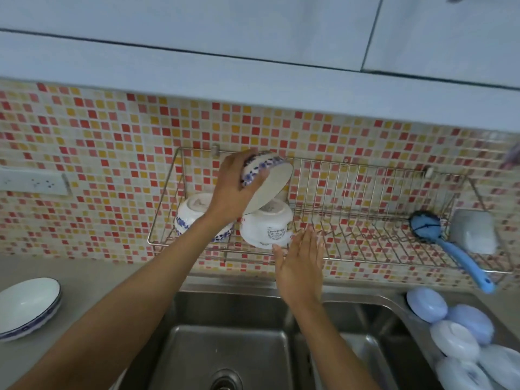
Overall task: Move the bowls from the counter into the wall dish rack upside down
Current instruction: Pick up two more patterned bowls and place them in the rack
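Note:
My left hand grips a blue-patterned white bowl by its outer wall, tilted with its opening facing right and down, above the wire wall dish rack. Two bowls sit upside down in the rack's left part: a blue-patterned one partly hidden behind my left forearm, and a white one with printed text under the held bowl. My right hand is open, fingers spread, just in front of the rack's front rail beside the white bowl. Stacked shallow bowls stand upright on the counter at the far left.
A blue dish brush and a grey scoop lie at the rack's right end. Below is a double steel sink. Blue and white lids or dishes pile at the sink's right. A wall socket sits on the left tiles.

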A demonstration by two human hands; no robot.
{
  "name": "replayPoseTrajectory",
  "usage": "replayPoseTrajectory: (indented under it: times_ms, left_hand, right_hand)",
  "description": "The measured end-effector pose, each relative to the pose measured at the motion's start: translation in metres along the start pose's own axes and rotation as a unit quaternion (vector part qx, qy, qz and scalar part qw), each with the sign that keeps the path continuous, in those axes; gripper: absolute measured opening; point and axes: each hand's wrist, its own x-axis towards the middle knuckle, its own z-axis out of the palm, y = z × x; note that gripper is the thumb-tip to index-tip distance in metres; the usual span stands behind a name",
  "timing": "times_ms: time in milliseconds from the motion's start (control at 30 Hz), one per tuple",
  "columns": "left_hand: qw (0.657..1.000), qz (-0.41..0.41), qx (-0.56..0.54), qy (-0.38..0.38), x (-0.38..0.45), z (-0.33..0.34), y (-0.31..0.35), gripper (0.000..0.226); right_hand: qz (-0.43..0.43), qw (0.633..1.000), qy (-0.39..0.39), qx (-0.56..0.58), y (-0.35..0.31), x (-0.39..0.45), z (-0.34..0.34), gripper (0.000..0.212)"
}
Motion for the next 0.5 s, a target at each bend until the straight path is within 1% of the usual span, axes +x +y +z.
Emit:
replayPoseTrajectory:
  times_ms: [33,100,233,300,400,500]
  left_hand:
    - [0.998,0.039,0.046,-0.014,0.001,0.007,-0.003,0.049]
    - [0.983,0.098,0.142,-0.055,0.002,0.02,-0.014,0.056]
    - [0.924,0.212,0.299,-0.112,-0.006,0.04,-0.039,0.058]
    - [0.908,0.23,0.323,-0.135,-0.012,0.047,-0.05,0.056]
    - [0.894,0.249,0.34,-0.154,-0.021,0.053,-0.062,0.055]
    - [0.889,0.259,0.34,-0.164,-0.023,0.056,-0.066,0.056]
  right_hand:
    - [-0.002,1.0,0.004,-0.004,0.0,0.0,0.001,0.079]
    - [-0.009,1.0,0.007,-0.015,0.0,0.0,0.003,0.079]
    - [-0.012,1.0,0.016,-0.019,0.0,-0.001,0.004,0.077]
    - [-0.015,1.0,0.016,-0.019,-0.001,-0.001,0.003,0.077]
    - [-0.017,0.999,0.018,-0.025,-0.001,-0.001,0.003,0.076]
    - [-0.016,0.999,0.016,-0.025,-0.002,-0.002,0.002,0.076]
